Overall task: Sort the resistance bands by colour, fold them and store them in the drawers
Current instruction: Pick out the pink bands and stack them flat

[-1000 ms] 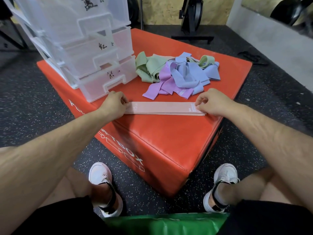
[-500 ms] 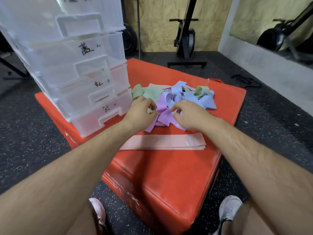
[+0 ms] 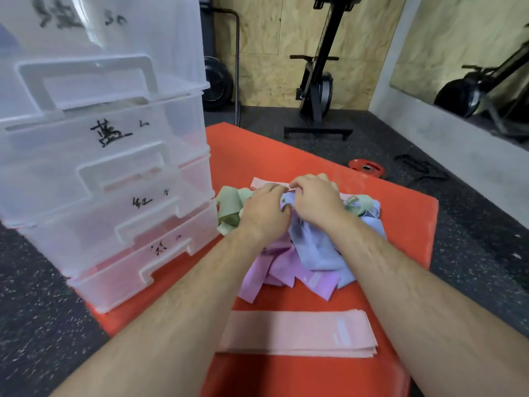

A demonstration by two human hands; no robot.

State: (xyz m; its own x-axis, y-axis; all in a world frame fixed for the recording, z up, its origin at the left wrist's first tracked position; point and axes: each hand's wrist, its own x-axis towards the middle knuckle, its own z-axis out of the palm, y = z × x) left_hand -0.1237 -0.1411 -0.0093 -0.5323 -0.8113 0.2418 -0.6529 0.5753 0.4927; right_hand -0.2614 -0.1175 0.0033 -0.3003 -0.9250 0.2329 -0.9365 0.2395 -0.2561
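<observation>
Stack of flat pink fabric resistance bands (image 3: 297,332) lies at the near edge of the orange-red padded box (image 3: 400,224). Its long axis runs L-R across the view, w/ the white tag end to the right. Layers show at that end: several, exact no. can't tell.

Beyond it, mid-box, is a tangled pile. The purple bands (image 3: 274,270) are nearest, ends pointing toward the camera. The blue bands (image 3: 315,250) are on the right and the green bands (image 3: 229,207) on the left, just beside the drawers. Each colour is more than 1 strip, but the tangle stops a proper count. 1 more pink band (image 3: 266,183) lies flat at the pile's far side, long axis also L-R, mostly hidden by the hands.

Left hand (image 3: 264,209) and right hand (image 3: 315,199) are both on top of the pile, knuckles up, fingers curled down, tips close together at that far pink band. Whether either pinches it can't be told.

The translucent plastic drawer unit (image 3: 114,167) stands on the box's left part: 4 stacked drawers in view, each w/ a handwritten black label.

On the floor behind are 1 red weight plate (image 3: 366,168) and 1 black exercise machine (image 3: 317,81).
</observation>
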